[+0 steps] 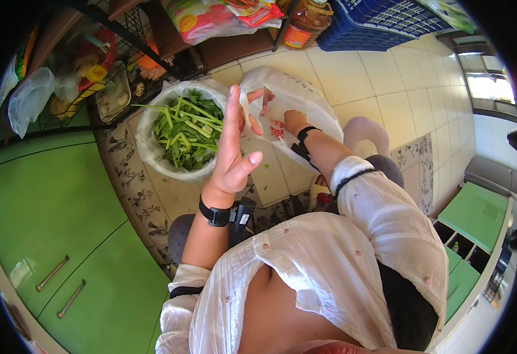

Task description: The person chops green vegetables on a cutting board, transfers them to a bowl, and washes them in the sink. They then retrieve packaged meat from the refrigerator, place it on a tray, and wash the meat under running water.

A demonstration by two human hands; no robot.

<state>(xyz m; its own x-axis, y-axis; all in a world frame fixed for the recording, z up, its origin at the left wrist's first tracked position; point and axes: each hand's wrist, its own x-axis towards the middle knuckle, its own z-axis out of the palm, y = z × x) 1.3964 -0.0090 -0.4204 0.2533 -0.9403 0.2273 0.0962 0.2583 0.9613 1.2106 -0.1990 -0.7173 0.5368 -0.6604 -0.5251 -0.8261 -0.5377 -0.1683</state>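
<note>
My left hand (236, 137) is raised with the thumb apart, between a lined bin and a white plastic bag (302, 93). Its fingers are at the bag's left edge; whether some of them grip the film I cannot tell. My right hand (294, 121) reaches to the bag, which bears red print; its fingers are hidden, so what they hold does not show. Left of my left hand stands the round bin (145, 146), lined with a white bag and filled with cut green leafy stalks (187, 128). A black strap is on each wrist.
Green cabinets (50, 190) run along the left. Ahead are a shelf (236, 46) with packages, a large bottle of brown liquid (307, 22) and blue plastic crates (364, 26). A small stool-like pink ring (367, 130) lies right of the bag on the tiled floor.
</note>
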